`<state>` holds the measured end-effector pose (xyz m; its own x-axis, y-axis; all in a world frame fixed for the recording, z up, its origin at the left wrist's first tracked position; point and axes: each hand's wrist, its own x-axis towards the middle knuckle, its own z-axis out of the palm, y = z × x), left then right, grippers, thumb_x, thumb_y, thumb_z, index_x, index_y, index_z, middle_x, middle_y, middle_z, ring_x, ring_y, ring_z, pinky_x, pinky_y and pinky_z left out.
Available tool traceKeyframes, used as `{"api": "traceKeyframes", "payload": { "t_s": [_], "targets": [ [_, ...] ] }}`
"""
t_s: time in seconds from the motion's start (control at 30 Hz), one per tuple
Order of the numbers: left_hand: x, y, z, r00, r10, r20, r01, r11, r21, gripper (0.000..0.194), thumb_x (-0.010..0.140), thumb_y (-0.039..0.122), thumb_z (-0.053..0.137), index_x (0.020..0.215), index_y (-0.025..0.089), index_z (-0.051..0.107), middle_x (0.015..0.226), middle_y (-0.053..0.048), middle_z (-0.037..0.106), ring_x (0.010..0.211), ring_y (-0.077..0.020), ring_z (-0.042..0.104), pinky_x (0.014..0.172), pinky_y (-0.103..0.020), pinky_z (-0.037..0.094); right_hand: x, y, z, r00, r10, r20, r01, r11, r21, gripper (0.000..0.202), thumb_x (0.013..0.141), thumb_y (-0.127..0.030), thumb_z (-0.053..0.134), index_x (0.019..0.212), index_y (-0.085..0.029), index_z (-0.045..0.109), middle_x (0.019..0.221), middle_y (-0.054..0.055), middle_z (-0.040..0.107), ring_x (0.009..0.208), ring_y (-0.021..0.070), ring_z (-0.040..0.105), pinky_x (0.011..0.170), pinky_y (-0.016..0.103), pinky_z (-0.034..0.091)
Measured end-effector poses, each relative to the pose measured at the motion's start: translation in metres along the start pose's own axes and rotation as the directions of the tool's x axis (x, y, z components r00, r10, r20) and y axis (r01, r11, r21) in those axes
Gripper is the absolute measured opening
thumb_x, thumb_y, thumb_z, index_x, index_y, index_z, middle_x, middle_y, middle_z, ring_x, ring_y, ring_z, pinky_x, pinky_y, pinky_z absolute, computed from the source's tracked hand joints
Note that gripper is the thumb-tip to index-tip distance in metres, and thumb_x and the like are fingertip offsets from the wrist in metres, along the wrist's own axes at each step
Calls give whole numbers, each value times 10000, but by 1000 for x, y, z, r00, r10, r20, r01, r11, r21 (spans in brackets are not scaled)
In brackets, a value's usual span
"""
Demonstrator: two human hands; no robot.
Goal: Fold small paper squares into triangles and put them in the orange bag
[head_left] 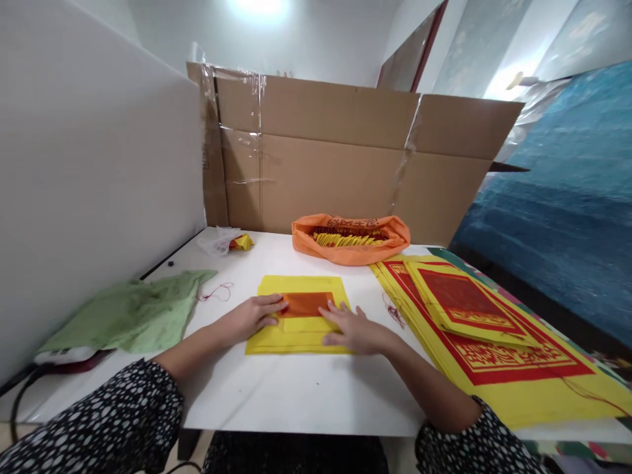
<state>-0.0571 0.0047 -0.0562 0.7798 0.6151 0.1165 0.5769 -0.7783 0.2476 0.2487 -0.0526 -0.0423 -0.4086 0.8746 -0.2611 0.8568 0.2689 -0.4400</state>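
A folded yellow piece with an orange-red panel lies in front of me on a small stack of yellow sheets. Whether they are cloth or paper I cannot tell. My left hand rests on the panel's left end, fingers stretched out. Over its right end, my right hand lies with fingers spread, the fingertips touching the panel's edge. Neither hand grips anything.
An orange bag full of folded yellow pieces sits at the back. Large yellow sheets with red print are piled on the right. A green cloth lies left. Cardboard stands behind the white table. Red threads lie about.
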Motion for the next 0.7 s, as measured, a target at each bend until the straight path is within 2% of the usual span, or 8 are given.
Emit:
{"api": "traceKeyframes", "payload": {
  "t_s": [0.07, 0.17, 0.27, 0.37, 0.43, 0.53, 0.6, 0.7],
  "targets": [
    [2, 3, -1, 999, -28, -37, 30, 997, 69, 404, 997, 357, 404, 1383, 263, 478, 1427, -82, 498, 1252, -224, 535, 1062, -383, 425, 10, -8, -5, 983, -5, -183, -4, 999, -49, 662, 901, -564, 509, 1450, -214, 388, 1463, 153, 433, 1365, 344, 355, 1108, 628, 99],
    [5, 20, 1, 999, -28, -36, 35, 975, 219, 345, 992, 246, 390, 1301, 194, 535, 1325, -142, 584, 1136, -250, 622, 952, -394, 512, 27, -29, 4, 882, -199, -427, 111, 969, -223, 487, 906, -455, 572, 1304, -175, 558, 1341, 129, 572, 1282, 292, 458, 1095, 513, 266],
    [8, 49, 10, 996, -81, -21, 83, 933, 351, 326, 955, 118, 372, 1218, 105, 564, 1157, -204, 659, 1000, -279, 677, 779, -387, 576, 41, -42, 27, 791, -416, -448, 233, 883, -409, 337, 924, -326, 569, 1222, -175, 613, 1272, 101, 625, 1200, 263, 523, 1006, 426, 405],
    [6, 71, 23, 995, -102, -16, 100, 909, 405, 368, 889, 35, 406, 1225, 68, 552, 1140, -218, 657, 1056, -294, 649, 793, -387, 571, 47, -32, 49, 744, -560, -366, 307, 772, -557, 285, 940, -145, 484, 1186, -129, 626, 1189, 112, 667, 1055, 233, 601, 904, 374, 491],
    [-1, 72, 27, 995, -96, -39, 104, 916, 387, 381, 878, 36, 430, 1236, 82, 555, 1209, -202, 637, 1125, -281, 618, 868, -386, 553, 48, -18, 56, 703, -621, -346, 353, 727, -588, 320, 923, -82, 462, 1200, -115, 620, 1189, 121, 666, 1022, 219, 611, 889, 354, 510],
    [-12, 56, 23, 989, -92, -117, 116, 967, 226, 345, 903, 100, 444, 1208, 148, 599, 1222, -128, 655, 1136, -233, 618, 926, -365, 530, 46, -4, 55, 641, -630, -438, 410, 763, -499, 326, 912, -92, 481, 1178, -177, 647, 1177, 98, 672, 1004, 202, 610, 890, 354, 516],
    [-16, 42, 17, 977, -130, -170, 137, 990, 29, 298, 923, 174, 443, 1128, 189, 657, 1141, -84, 699, 1037, -205, 665, 892, -339, 538, 43, -7, 50, 644, -581, -497, 462, 814, -353, 294, 904, -135, 520, 1144, -220, 667, 1145, 74, 678, 1003, 189, 599, 899, 352, 506],
    [-13, 28, 11, 935, -294, -199, 250, 943, -220, 240, 887, 236, 495, 986, 210, 713, 1004, -45, 740, 910, -210, 692, 835, -337, 534, 45, -23, 45, 729, -429, -533, 475, 878, -57, 179, 879, -214, 590, 1024, -223, 695, 1017, 48, 679, 952, 173, 595, 852, 310, 496]
  ]
}}
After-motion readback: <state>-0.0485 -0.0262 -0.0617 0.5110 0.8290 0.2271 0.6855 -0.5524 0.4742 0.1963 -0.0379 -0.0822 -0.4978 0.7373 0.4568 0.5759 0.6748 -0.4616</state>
